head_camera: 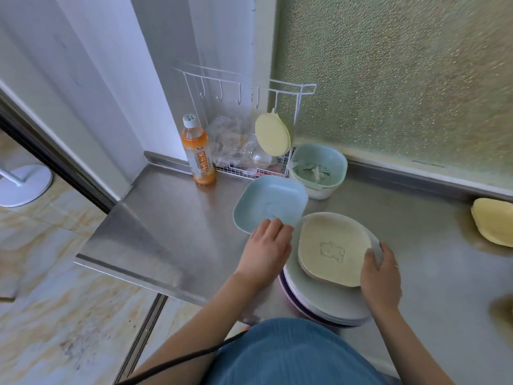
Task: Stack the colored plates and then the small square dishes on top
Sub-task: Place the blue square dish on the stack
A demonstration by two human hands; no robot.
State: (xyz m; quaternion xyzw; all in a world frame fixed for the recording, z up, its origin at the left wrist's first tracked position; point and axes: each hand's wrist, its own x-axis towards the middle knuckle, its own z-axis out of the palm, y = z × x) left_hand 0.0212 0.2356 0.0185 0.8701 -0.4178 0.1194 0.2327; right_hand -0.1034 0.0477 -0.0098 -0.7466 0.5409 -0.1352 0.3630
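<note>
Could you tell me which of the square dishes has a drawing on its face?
The beige square dish atop the plate stack, a small outline figure on it. The blue square dish beside it on the counter looks plain.

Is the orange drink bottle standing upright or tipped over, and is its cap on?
Upright, cap on. The orange bottle stands on its base on the steel counter, with the white cap at the top.

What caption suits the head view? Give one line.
Both hands steady beige square dishes atop stacked plates beside a blue dish.
</note>
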